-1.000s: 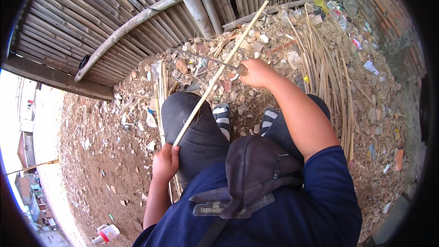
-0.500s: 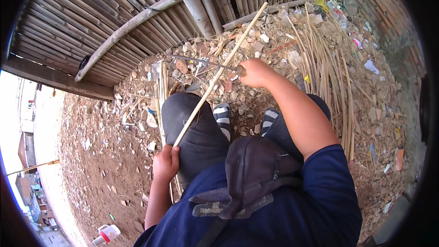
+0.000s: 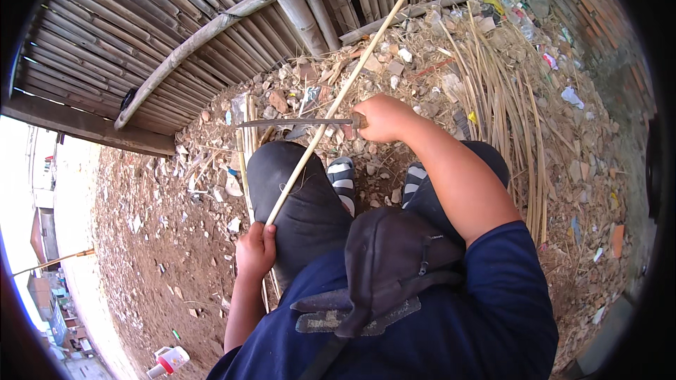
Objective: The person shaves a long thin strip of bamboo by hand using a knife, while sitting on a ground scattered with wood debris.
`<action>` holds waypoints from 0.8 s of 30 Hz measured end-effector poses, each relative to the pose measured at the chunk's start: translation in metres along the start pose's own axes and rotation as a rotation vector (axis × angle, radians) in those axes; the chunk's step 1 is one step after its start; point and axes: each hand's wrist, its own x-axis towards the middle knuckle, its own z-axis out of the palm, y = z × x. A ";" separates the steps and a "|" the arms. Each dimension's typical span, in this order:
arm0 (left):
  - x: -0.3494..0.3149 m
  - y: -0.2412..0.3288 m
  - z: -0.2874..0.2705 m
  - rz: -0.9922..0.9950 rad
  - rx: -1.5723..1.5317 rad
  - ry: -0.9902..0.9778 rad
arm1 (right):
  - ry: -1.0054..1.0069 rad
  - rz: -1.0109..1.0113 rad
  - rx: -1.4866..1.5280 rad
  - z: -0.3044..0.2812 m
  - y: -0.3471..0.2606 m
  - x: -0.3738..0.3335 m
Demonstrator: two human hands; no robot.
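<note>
My left hand [image 3: 255,250] is closed round the near end of a long pale bamboo strip [image 3: 356,70], beside my left thigh. From there the strip slants up and to the right past my knee, its far end near the bamboo wall. My right hand [image 3: 386,119] grips the handle of a long, thin-bladed knife [image 3: 278,122]. The blade points left and lies across the strip near its middle. Thin fibres curl off the strip just above my left hand. Whether the edge bites into the strip I cannot tell.
Many split bamboo strips [image 3: 503,112] lie in a heap to the right. A few more strips [image 3: 251,119] lie by my left knee. Ahead stands a bamboo wall [image 3: 134,35]; a brick wall [image 3: 605,21] rises at the right. A white-and-red jug [image 3: 167,362] lies at lower left among rubble.
My right hand has drawn the knife down along the strip, toward me and slightly left, and the blade now lies nearly level. The strip's far end has shifted slightly left.
</note>
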 end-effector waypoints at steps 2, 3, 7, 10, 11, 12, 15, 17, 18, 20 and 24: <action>0.000 -0.004 0.000 0.015 -0.004 0.014 | 0.030 -0.026 -0.005 0.002 0.000 0.001; -0.001 -0.004 0.001 0.015 -0.013 0.013 | -0.013 -0.009 0.028 -0.001 -0.003 -0.001; 0.002 -0.004 0.004 0.042 -0.014 0.025 | 0.017 -0.072 0.052 -0.007 -0.006 -0.008; -0.001 -0.008 0.004 0.029 -0.035 -0.013 | 0.034 -0.089 -0.017 -0.011 -0.015 -0.019; 0.000 -0.008 0.005 0.030 -0.039 -0.010 | 0.024 -0.068 -0.041 -0.014 -0.020 -0.021; 0.001 -0.008 0.005 0.029 -0.042 -0.008 | 0.012 -0.049 -0.065 -0.015 -0.023 -0.021; -0.001 -0.004 0.004 0.031 -0.013 0.018 | -0.071 -0.027 0.043 -0.004 -0.005 -0.003; -0.001 -0.002 0.005 0.032 0.007 0.041 | -0.030 -0.061 0.009 0.004 -0.001 0.000; -0.003 -0.003 0.006 0.029 0.012 0.045 | -0.012 -0.079 -0.009 0.005 -0.003 0.000; -0.005 -0.004 0.008 0.018 0.004 0.050 | -0.016 -0.060 -0.006 0.001 -0.008 -0.001; -0.006 -0.002 0.006 -0.008 -0.002 0.043 | -0.045 -0.017 0.002 0.001 -0.005 0.002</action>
